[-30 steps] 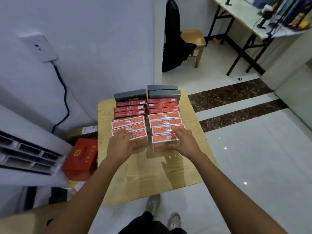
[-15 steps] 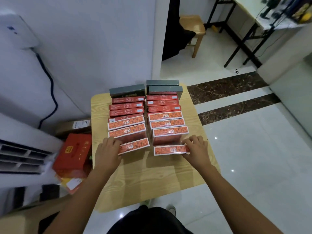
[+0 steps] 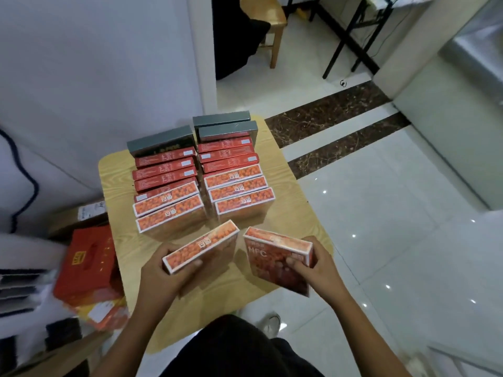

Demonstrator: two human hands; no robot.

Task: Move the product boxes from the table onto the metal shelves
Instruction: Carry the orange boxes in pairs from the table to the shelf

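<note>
From the person, two packed rows of boxes point(image 3: 168, 210) fill the table point(image 3: 114, 191) from 11 to 1 o'clock, with a narrow gap between the rows. The wall point(image 3: 109, 77) closes off 10 o'clock. Red cartons point(image 3: 87, 257) crowd the floor at 9. Open tiled floor point(image 3: 381, 227) lies from 2 to 4 o'clock.

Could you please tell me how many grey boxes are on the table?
3 grey boxes: one at the far end of the left row, two at the far end of the right row. Some may be hidden.
</note>
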